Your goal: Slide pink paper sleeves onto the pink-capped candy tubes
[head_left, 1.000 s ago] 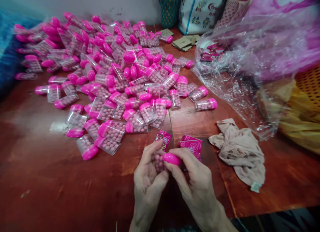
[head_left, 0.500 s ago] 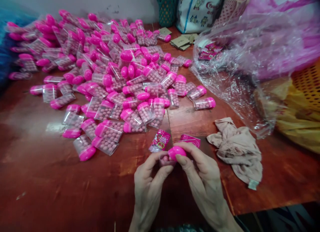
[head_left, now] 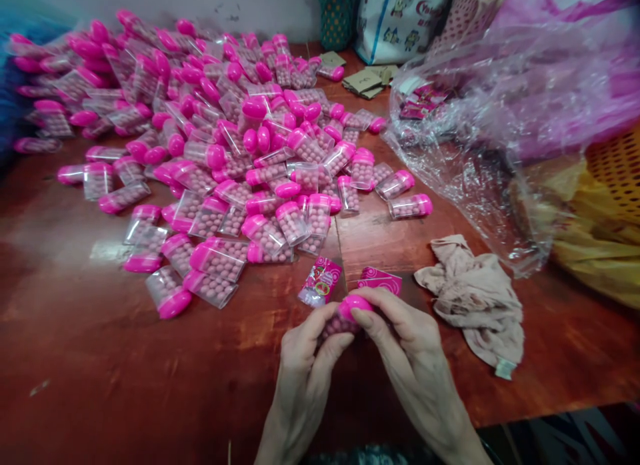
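Note:
Between my two hands is a small clear plastic container of pink candy balls, lying on its side just above the table. My left hand grips its clear body between thumb and fingers. The fingers of my right hand are closed on its bright pink cap, which sits on the container's right end. Just beyond my hands lie a pink printed sachet and a folded pink printed card, partly hidden by my right fingers.
A large heap of pink-capped candy containers covers the back left. A crumpled beige cloth lies to the right. Beyond it spreads a clear plastic bag near a yellow basket. Cardboard pieces and a white printed bag stand behind.
The pink cap, tilted off the container's opening before, now sits on its end. My left hand has moved slightly right, closer to my right hand.

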The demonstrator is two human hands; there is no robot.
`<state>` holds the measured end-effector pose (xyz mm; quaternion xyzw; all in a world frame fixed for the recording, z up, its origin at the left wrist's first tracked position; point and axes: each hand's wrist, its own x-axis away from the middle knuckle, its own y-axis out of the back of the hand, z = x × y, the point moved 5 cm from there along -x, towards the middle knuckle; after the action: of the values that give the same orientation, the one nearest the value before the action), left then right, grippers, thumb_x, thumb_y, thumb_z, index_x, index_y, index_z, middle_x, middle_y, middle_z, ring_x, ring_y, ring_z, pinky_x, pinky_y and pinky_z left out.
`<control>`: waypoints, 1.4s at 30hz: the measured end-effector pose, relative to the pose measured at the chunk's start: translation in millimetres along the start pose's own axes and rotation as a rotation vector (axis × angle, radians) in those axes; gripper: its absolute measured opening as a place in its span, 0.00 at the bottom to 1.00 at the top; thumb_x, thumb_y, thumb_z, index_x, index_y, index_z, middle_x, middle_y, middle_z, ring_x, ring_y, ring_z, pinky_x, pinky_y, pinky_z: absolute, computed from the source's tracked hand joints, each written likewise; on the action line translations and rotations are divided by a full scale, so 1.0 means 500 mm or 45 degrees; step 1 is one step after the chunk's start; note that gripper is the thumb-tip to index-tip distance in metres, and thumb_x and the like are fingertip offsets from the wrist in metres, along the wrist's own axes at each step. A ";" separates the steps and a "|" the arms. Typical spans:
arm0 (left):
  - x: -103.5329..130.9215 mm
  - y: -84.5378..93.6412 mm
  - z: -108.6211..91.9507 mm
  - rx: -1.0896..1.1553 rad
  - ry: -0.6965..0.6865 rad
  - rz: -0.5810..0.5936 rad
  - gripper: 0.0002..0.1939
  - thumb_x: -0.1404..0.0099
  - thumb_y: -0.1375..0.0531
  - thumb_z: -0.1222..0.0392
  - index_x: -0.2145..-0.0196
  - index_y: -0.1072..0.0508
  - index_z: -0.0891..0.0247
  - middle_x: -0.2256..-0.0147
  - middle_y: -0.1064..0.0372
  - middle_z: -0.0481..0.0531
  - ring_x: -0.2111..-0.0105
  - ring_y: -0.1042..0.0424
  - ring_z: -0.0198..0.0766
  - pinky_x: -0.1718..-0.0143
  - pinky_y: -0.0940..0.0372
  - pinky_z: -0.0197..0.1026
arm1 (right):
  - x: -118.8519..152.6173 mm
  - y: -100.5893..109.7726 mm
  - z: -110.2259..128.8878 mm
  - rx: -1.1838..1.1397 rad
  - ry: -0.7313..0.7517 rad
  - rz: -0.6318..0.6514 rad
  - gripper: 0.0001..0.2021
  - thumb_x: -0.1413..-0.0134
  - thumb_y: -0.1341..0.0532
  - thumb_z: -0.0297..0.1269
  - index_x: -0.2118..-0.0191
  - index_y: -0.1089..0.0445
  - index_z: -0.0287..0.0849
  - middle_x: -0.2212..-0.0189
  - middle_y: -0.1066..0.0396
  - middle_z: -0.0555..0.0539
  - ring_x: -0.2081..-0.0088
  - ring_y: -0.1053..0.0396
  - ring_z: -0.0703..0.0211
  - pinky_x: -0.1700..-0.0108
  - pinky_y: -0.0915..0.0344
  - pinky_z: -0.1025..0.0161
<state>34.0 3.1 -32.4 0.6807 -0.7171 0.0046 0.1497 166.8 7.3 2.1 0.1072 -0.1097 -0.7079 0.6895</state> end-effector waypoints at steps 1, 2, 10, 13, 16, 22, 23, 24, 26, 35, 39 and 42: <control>0.002 0.001 0.001 -0.015 0.010 -0.005 0.11 0.44 0.39 0.61 0.61 0.24 0.60 0.73 0.26 0.49 0.74 0.29 0.37 0.69 0.35 0.35 | 0.000 0.003 0.000 0.026 0.008 0.009 0.07 0.41 0.45 0.29 0.60 0.31 0.45 0.69 0.29 0.52 0.66 0.30 0.63 0.64 0.34 0.70; 0.004 0.001 0.002 -0.034 0.017 -0.003 0.11 0.43 0.39 0.60 0.61 0.25 0.61 0.73 0.26 0.49 0.74 0.29 0.37 0.69 0.35 0.36 | 0.000 0.005 -0.001 0.056 0.018 0.022 0.07 0.41 0.45 0.30 0.61 0.30 0.45 0.70 0.29 0.52 0.66 0.30 0.62 0.64 0.34 0.69; 0.005 -0.002 -0.019 -0.116 -0.102 0.047 0.11 0.42 0.41 0.62 0.61 0.25 0.62 0.75 0.27 0.49 0.76 0.30 0.36 0.72 0.36 0.35 | -0.006 0.014 -0.001 0.171 0.157 0.088 0.09 0.41 0.46 0.32 0.64 0.29 0.44 0.72 0.30 0.49 0.68 0.30 0.60 0.64 0.32 0.66; 0.005 0.000 -0.015 -0.066 -0.032 0.051 0.10 0.42 0.41 0.61 0.62 0.24 0.61 0.77 0.29 0.48 0.78 0.31 0.35 0.74 0.37 0.34 | -0.009 0.015 -0.004 0.114 0.100 0.144 0.08 0.41 0.45 0.33 0.68 0.29 0.43 0.73 0.30 0.50 0.70 0.30 0.61 0.64 0.32 0.67; 0.008 -0.003 -0.015 0.004 -0.003 0.076 0.09 0.41 0.41 0.61 0.63 0.24 0.60 0.77 0.29 0.47 0.77 0.31 0.35 0.74 0.37 0.33 | -0.008 0.013 -0.005 0.119 0.077 0.175 0.09 0.41 0.46 0.32 0.69 0.30 0.43 0.75 0.31 0.51 0.70 0.31 0.61 0.64 0.33 0.67; 0.008 -0.006 -0.030 0.028 -0.086 0.013 0.08 0.42 0.42 0.64 0.65 0.23 0.58 0.77 0.30 0.47 0.75 0.31 0.36 0.73 0.38 0.34 | 0.001 0.011 -0.007 0.198 0.137 0.170 0.08 0.40 0.47 0.31 0.65 0.31 0.44 0.70 0.29 0.49 0.65 0.30 0.59 0.60 0.33 0.66; 0.009 -0.006 -0.030 0.040 -0.076 0.024 0.09 0.42 0.41 0.64 0.65 0.23 0.57 0.77 0.31 0.47 0.76 0.31 0.36 0.74 0.38 0.34 | 0.003 0.011 -0.010 0.202 0.129 0.173 0.07 0.40 0.47 0.31 0.62 0.31 0.45 0.68 0.28 0.49 0.62 0.30 0.59 0.59 0.33 0.66; 0.009 -0.006 -0.027 0.051 -0.055 0.045 0.09 0.42 0.41 0.64 0.64 0.23 0.57 0.77 0.31 0.47 0.77 0.32 0.35 0.74 0.38 0.34 | 0.006 0.011 -0.012 0.215 0.125 0.175 0.08 0.40 0.46 0.31 0.58 0.32 0.46 0.64 0.28 0.49 0.60 0.30 0.59 0.57 0.34 0.66; 0.012 -0.004 -0.019 0.055 -0.018 0.071 0.10 0.42 0.41 0.63 0.63 0.23 0.56 0.76 0.29 0.47 0.78 0.32 0.35 0.75 0.37 0.34 | 0.011 0.011 -0.016 0.264 0.127 0.177 0.12 0.40 0.46 0.31 0.51 0.36 0.46 0.57 0.29 0.49 0.54 0.32 0.60 0.52 0.36 0.66; 0.020 0.002 -0.012 0.002 -0.100 0.165 0.10 0.40 0.42 0.63 0.61 0.25 0.56 0.73 0.28 0.45 0.75 0.31 0.33 0.72 0.37 0.33 | 0.022 0.023 -0.009 0.302 0.179 0.171 0.14 0.41 0.45 0.28 0.50 0.37 0.46 0.54 0.29 0.51 0.53 0.33 0.63 0.50 0.40 0.70; 0.018 0.006 -0.013 -0.026 -0.122 0.150 0.11 0.39 0.43 0.63 0.59 0.27 0.56 0.74 0.30 0.44 0.77 0.34 0.31 0.73 0.39 0.33 | 0.023 0.024 -0.012 0.276 0.130 0.192 0.12 0.40 0.46 0.30 0.52 0.37 0.49 0.56 0.29 0.52 0.55 0.32 0.63 0.53 0.38 0.71; 0.016 0.003 -0.014 -0.034 -0.186 0.172 0.12 0.39 0.43 0.65 0.58 0.28 0.53 0.73 0.30 0.42 0.77 0.33 0.30 0.73 0.38 0.32 | 0.027 0.021 -0.021 0.293 0.093 0.196 0.14 0.41 0.45 0.30 0.50 0.38 0.47 0.54 0.30 0.51 0.54 0.33 0.62 0.51 0.39 0.68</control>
<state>33.7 -3.2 -23.5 0.6271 -0.7705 -0.0445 0.1052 179.8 -6.3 -5.0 0.2024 -0.1730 -0.6312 0.7285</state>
